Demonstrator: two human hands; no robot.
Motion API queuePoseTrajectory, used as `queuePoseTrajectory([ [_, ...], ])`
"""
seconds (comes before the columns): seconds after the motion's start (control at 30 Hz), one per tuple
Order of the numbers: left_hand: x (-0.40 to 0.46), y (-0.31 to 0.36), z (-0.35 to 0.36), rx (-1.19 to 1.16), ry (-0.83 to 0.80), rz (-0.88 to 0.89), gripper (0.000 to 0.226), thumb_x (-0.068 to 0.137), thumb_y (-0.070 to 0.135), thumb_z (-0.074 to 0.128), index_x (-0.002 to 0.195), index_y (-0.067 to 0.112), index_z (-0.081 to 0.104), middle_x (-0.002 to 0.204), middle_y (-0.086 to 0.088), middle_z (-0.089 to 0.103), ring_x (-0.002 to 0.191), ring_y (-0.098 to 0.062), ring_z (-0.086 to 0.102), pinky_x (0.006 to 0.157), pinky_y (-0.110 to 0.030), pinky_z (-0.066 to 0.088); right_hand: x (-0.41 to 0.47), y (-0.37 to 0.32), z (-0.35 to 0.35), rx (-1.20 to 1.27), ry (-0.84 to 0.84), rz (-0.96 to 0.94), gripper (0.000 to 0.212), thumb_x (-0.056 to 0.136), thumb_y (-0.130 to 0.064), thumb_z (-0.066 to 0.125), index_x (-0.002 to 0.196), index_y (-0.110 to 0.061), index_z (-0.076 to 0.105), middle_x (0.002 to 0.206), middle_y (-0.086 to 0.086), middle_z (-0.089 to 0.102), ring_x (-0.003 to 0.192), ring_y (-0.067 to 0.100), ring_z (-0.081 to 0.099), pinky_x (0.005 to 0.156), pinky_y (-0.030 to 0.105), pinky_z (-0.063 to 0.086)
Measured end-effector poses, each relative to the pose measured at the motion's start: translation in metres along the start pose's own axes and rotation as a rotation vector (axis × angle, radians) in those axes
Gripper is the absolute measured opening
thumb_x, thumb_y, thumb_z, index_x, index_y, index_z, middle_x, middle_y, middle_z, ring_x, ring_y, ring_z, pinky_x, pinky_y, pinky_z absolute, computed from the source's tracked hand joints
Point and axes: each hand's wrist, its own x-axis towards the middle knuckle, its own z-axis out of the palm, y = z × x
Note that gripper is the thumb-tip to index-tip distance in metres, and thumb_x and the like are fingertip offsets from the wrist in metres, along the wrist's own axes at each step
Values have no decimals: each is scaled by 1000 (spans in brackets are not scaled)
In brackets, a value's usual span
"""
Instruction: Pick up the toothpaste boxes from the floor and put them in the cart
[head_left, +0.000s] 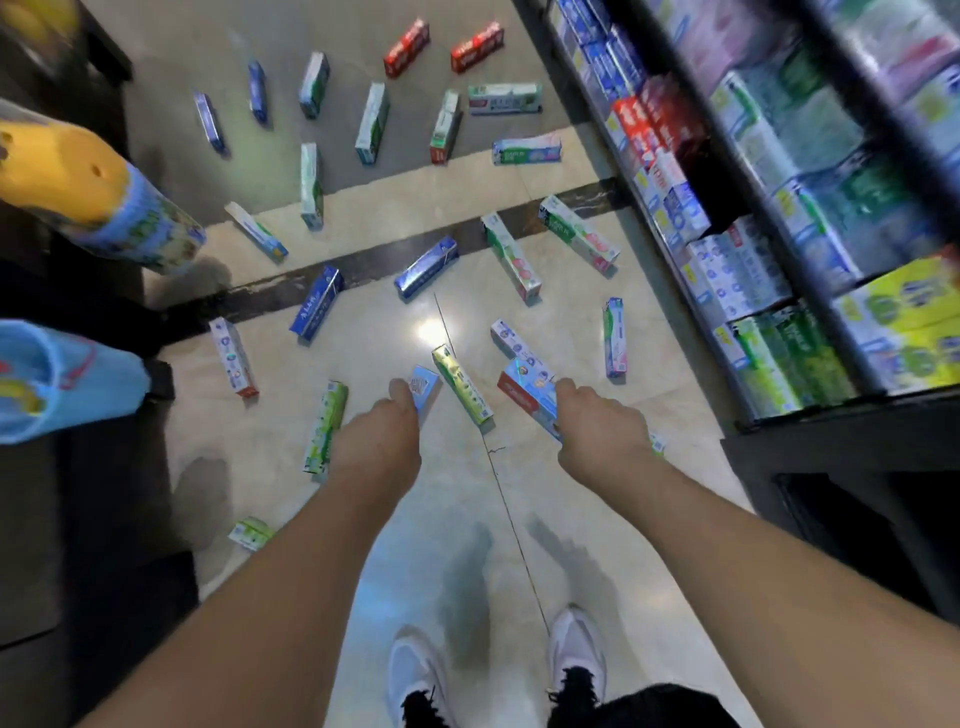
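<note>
Several toothpaste boxes lie scattered over the tiled floor (363, 519). My left hand (382, 441) is closed around a light blue box (425, 391) whose end sticks out past my fingers. My right hand (597, 431) grips a blue and red box (527, 389) held at a slant above the floor. A gold and green box (462, 387) lies between my two hands. A green box (326, 428) lies just left of my left wrist. Two red boxes (407, 48) lie at the far end. No cart shows in this view.
Shelves stocked with boxed goods (753, 234) run along the right side. A dark display stand (78, 467) with blue and yellow packages fills the left. My white shoes (576, 654) stand on the tiles at the bottom.
</note>
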Motion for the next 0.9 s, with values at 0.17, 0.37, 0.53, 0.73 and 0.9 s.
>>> queuePoseTrajectory([
  [0.17, -63, 10, -185, -4, 33, 42, 46, 90, 9, 46, 133, 11, 29, 106, -8, 61, 91, -31, 64, 61, -33, 38, -98, 11, -164, 0, 77, 13, 46, 86, -14, 58, 127, -15, 37, 109, 3, 60, 97, 27, 64, 64, 30, 36],
  [0.37, -142, 21, -326, 7, 185, 126, 44, 90, 10, 44, 133, 10, 37, 98, -6, 65, 87, -27, 66, 62, -30, 43, -201, 16, -284, 68, 154, 59, 54, 86, -24, 65, 130, -17, 36, 113, 2, 61, 104, 27, 63, 66, 30, 34],
  [0.53, -195, 20, -377, 28, 161, 230, 42, 90, 14, 51, 129, 10, 37, 100, -4, 65, 89, -25, 64, 64, -29, 40, -271, 10, -315, 118, 185, 171, 62, 82, -36, 71, 131, -16, 37, 116, 3, 61, 106, 28, 63, 68, 33, 37],
  [0.73, -240, 36, -395, -19, 184, 414, 27, 84, 16, 55, 103, 16, 35, 76, 2, 52, 72, -25, 57, 51, -28, 35, -358, 14, -319, 234, 203, 331, 47, 87, -22, 61, 126, -11, 38, 114, 9, 59, 103, 30, 61, 68, 34, 41],
  [0.9, -279, 83, -406, -2, 164, 611, 29, 83, 18, 59, 100, 17, 35, 82, -1, 56, 73, -26, 58, 54, -30, 39, -428, 45, -309, 291, 172, 530, 42, 90, -13, 55, 128, -10, 37, 105, 6, 57, 91, 31, 58, 67, 35, 42],
])
